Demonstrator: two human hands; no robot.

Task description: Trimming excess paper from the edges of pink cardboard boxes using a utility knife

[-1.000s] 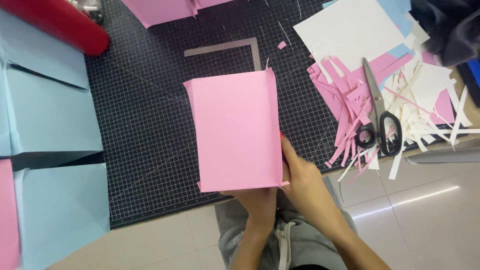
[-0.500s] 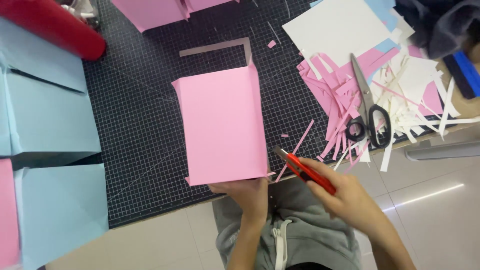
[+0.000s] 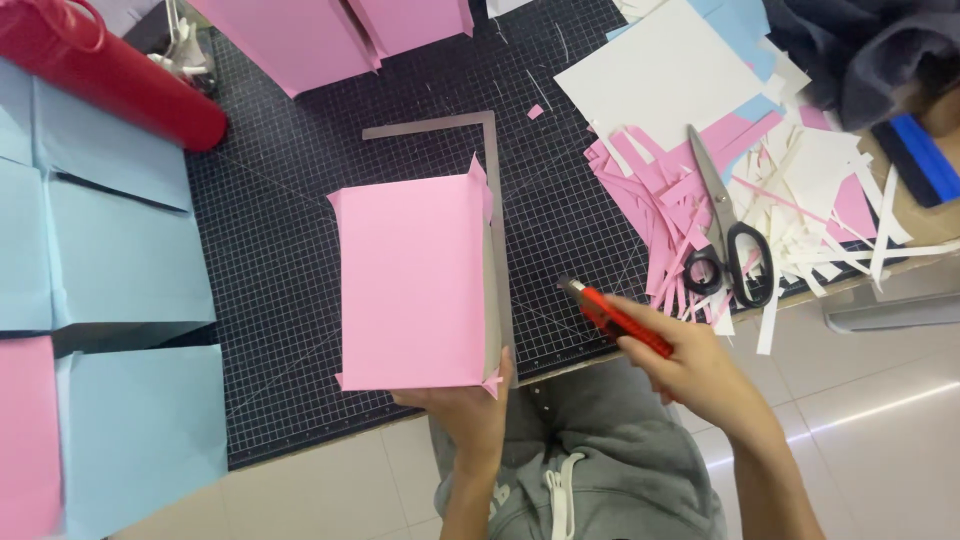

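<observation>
At the far left of the desk lie pale blue paper-covered boxes and one pink panel, apparently finished pieces set aside. A red roll lies above them, at the upper left of the black cutting mat. Two more pink boxes stand at the mat's top edge, so by the look of it several pieces are already wrapped.

In the middle, the left hand holds the pink box from below, fingers clamped on its near edge and tilting it up off the mat. Its broad face is smooth and covered, but small pink tabs stick out at the corners along its right side, and a grey strip shows there; trimming those seems to be what is left. A grey L-shaped offcut lies just behind it.

To the right, the right hand has its fingers closed around a red utility knife, blade end pointing toward the box but apart from it. Further right, scissors rest on a heap of pink and white paper strips.
</observation>
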